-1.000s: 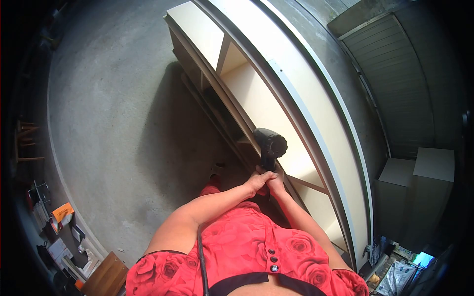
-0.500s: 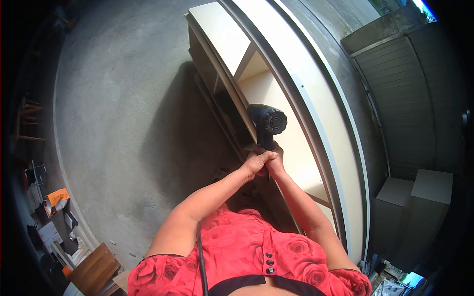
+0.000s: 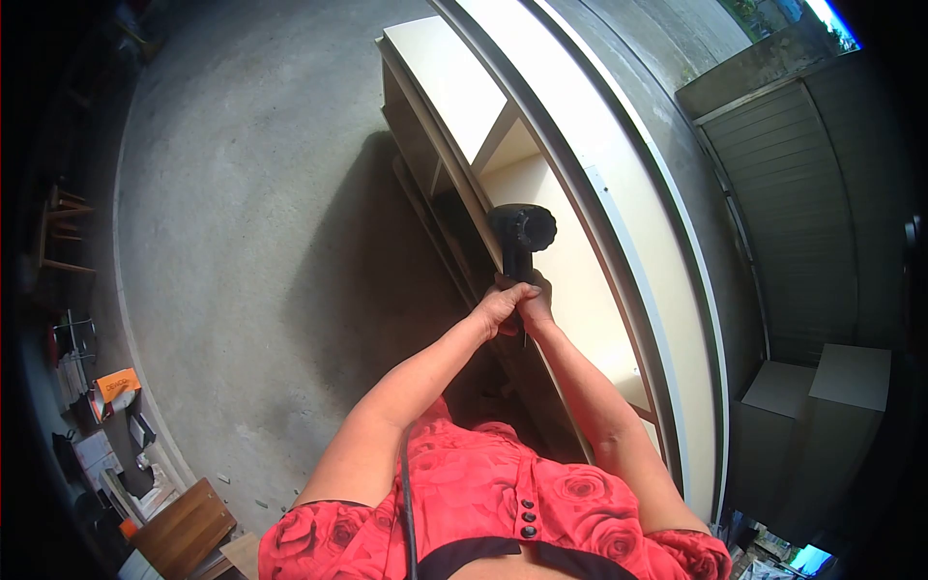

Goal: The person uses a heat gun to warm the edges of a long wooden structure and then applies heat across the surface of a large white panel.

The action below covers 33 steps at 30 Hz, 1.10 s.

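Note:
Both hands are wrapped around the handle of a black heat gun (image 3: 523,229), which is held upright in front of my chest. My left hand (image 3: 501,307) closes over the handle from the left, overlapping my right hand (image 3: 538,302) on the other side. The gun's ribbed round rear end points right and towards me; its front is turned away, so the nozzle is hidden. Beyond and beneath it stands a cream cabinet (image 3: 546,218) with open compartments and long edge strips. A dark cord (image 3: 407,503) runs down across my red floral top.
Grey concrete floor (image 3: 222,222) stretches left of the cabinet, partly in shadow. Books and papers (image 3: 116,385) with wooden boards (image 3: 184,532) lie at lower left. A wooden stool (image 3: 64,232) stands at far left. Grey boxes (image 3: 812,425) and a ribbed metal door (image 3: 783,184) are at right.
The heat gun has swivelled slightly, its rear end now facing further right. Both hands still hold it. The cabinet and surroundings sit a little further right and lower as the view shifts.

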### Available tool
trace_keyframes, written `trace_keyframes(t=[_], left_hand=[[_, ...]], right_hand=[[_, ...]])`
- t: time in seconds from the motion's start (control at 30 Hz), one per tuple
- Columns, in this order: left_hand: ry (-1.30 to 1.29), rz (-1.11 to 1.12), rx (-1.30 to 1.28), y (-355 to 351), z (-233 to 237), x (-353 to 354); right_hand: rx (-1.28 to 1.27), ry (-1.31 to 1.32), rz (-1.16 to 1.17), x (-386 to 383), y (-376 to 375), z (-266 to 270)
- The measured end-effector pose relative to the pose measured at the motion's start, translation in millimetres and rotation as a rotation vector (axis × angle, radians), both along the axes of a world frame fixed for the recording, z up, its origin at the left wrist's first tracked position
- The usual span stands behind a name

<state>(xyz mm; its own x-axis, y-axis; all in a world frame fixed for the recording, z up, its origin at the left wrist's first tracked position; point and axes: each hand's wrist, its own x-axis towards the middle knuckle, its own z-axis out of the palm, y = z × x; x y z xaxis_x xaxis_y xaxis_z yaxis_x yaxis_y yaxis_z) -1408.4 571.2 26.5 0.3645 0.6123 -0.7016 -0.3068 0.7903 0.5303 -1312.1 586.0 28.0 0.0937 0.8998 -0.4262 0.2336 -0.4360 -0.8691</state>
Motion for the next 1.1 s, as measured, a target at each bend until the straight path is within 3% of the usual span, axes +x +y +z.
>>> trace_keyframes(t=[0.4, 0.63, 0.8, 0.97, 1.03, 1.1], left_hand=[[0.013, 0.008, -0.077, -0.5, 1.8, 0.1], [-0.007, -0.017, -0.073, 0.2, -2.1, 0.3], [0.009, 0.003, -0.068, -0.8, -0.7, 2.4], [0.027, -0.049, 0.007, -19.2, 10.4, 3.9], [0.028, -0.078, 0.066, -30.0, 31.5, 1.5], [0.046, -0.053, 0.223, -40.1, 63.6, -2.2]], right_hand=[[-0.028, 0.136, -0.036, 1.9, -2.4, -16.6], [0.037, 0.073, -0.018, 6.5, -4.6, -21.8], [-0.100, 0.202, -0.072, 7.4, -2.9, -23.2], [0.007, 0.229, -0.016, 17.2, -18.3, -27.6], [0.057, 0.187, 0.038, 18.0, -24.9, -1.5], [0.053, 0.268, 0.073, 12.6, -30.0, 57.4]])
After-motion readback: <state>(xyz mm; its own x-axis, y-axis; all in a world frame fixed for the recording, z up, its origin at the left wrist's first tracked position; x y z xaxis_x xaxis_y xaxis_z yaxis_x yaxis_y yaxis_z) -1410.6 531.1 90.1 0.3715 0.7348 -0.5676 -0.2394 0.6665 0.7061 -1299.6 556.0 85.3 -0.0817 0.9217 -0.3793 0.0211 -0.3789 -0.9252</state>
